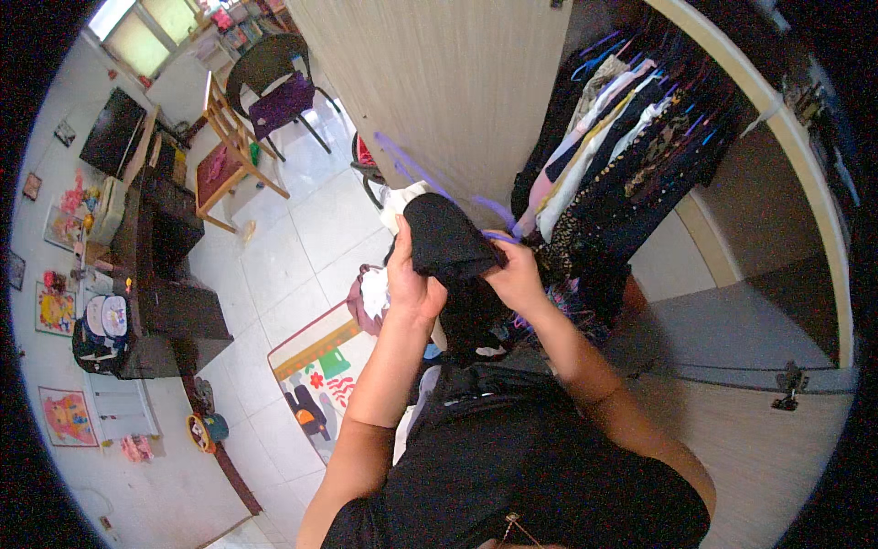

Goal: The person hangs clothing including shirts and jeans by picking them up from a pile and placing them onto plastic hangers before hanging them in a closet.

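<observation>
A folded black garment (pixel 446 236) is held up in front of me between both hands. My left hand (pixel 412 279) grips its left side, with the thumb pointing up and the fingers hidden behind the cloth. At the garment's right edge, my right hand (pixel 519 279) is closed around a purple clothes hanger (pixel 500 237) and the cloth beside it. More purple hanger plastic (pixel 416 166) sticks out beyond the garment, against the door. White cloth (pixel 400 199) shows just behind the black garment. Below my hands lies a pile of dark and light clothes (pixel 471 316), partly covered by my arms.
On the right, an open wardrobe holds a row of hanging clothes (pixel 604 137); its wooden door (pixel 439 82) stands upright ahead. A patterned mat (pixel 315 384) lies on the tiled floor. Farther left are a wooden chair (pixel 224 169), a black chair (pixel 274 82) and a dark desk (pixel 174 311).
</observation>
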`<state>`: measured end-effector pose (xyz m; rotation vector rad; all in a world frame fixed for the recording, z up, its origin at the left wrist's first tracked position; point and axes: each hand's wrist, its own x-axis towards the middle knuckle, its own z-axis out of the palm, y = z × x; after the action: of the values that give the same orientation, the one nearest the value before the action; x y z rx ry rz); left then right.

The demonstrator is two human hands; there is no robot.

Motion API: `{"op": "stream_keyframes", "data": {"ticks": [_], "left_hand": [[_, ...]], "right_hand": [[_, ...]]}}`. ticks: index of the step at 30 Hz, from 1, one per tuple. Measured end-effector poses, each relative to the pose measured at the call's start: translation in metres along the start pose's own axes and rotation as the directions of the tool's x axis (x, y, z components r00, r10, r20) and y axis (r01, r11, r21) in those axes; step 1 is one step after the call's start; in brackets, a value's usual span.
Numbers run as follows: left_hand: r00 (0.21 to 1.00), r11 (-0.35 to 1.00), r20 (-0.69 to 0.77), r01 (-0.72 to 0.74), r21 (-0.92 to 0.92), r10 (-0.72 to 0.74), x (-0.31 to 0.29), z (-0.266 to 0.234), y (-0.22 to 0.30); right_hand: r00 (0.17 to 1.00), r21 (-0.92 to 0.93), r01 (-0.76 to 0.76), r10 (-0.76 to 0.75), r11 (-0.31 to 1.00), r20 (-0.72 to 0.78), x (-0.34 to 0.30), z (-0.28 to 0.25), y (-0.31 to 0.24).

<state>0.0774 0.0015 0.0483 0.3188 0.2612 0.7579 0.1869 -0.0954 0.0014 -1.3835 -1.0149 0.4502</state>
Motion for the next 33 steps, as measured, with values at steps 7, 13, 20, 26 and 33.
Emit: {"op": "stream_keyframes", "data": {"ticks": [7, 13, 20, 26, 33], "left_hand": [[0.888, 0.698, 0.020, -0.374, 0.610, 0.459, 0.000, -0.024, 0.042], [0.895, 0.840, 0.005, -0.421, 0.343, 0.446, -0.005, -0.021, 0.058], [0.971, 0.958, 0.151, -0.214, 0.191, 0.187, -0.026, 0.017, 0.045], [0.940, 0.985, 0.338, -0.092, 0.148, 0.037, -0.039, 0.032, 0.031], [0.963, 0.890, 0.200, -0.246, 0.384, 0.180, -0.055, -0.024, 0.070]], "right_hand": [[0.986, -0.311, -0.047, -0.005, 0.949, -0.166, 0.010, -0.017, 0.004], [0.961, -0.454, -0.196, 0.078, 0.869, -0.265, 0.003, -0.025, 0.069], [0.967, -0.049, -0.238, 0.232, 0.970, -0.102, -0.033, 0.009, 0.046], [0.994, 0.104, -0.069, 0.077, 0.992, -0.083, -0.023, 0.027, 0.045], [0.953, 0.025, -0.114, 0.116, 0.993, -0.279, -0.007, -0.018, 0.016]]}}
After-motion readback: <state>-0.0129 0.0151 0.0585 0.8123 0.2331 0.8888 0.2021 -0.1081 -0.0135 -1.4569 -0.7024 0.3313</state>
